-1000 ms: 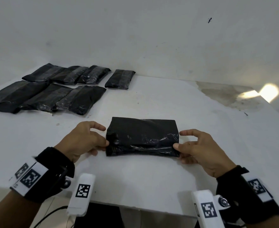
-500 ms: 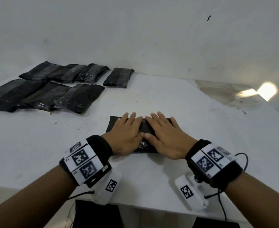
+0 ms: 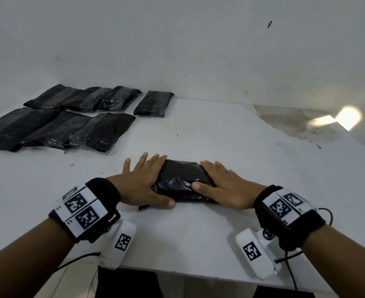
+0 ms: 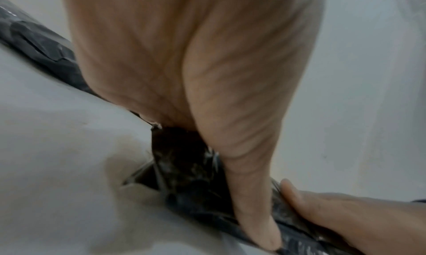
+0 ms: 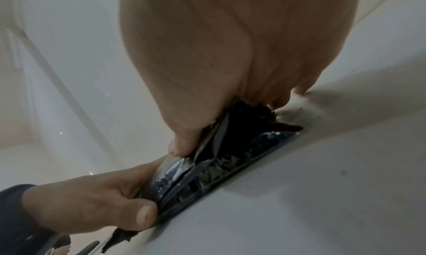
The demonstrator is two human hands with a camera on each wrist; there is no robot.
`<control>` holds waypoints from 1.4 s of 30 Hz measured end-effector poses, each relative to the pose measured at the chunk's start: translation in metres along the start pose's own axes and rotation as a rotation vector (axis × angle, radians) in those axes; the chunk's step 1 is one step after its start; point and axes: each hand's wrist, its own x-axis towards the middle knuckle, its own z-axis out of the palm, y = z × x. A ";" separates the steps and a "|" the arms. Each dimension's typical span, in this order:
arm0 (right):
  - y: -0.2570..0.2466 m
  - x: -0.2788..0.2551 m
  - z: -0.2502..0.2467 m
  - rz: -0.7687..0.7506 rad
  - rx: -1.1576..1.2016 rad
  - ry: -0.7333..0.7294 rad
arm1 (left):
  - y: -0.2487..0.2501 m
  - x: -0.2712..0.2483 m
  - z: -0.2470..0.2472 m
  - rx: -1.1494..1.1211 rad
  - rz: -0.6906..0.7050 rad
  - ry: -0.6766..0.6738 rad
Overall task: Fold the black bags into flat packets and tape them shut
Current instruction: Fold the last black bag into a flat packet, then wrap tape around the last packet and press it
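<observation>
Head view: black bag (image 3: 182, 179), folded, lies on the white bench (image 3: 198, 233) near its front edge, left hand (image 3: 144, 186) and right hand (image 3: 224, 186) flat with fingers straight on its ends, holding nothing; finished packets (image 3: 86, 117) lie far left. Left wrist view: glossy, crinkled film (image 4: 184, 167) springs under the palm; better to sweep outward and squeeze out the air. Right wrist view: layered edge (image 5: 230, 160) gapes, so press the crease before taping.

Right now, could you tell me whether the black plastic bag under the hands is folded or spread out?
Folded: the black plastic bag is a compact packet under the flat left hand and right hand.
</observation>
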 end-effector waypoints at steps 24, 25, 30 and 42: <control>0.175 -0.035 -0.085 0.453 0.064 0.560 | 0.116 0.077 -0.003 0.166 0.030 0.064; 0.178 -0.026 -0.089 0.454 0.043 0.548 | 0.119 0.076 -0.003 0.168 0.032 0.064; 0.193 0.012 -0.106 0.479 -0.034 0.494 | 0.134 0.071 -0.006 0.058 0.215 0.153; 0.211 0.035 -0.118 0.335 -0.149 0.486 | 0.134 0.085 -0.007 -0.185 0.443 0.357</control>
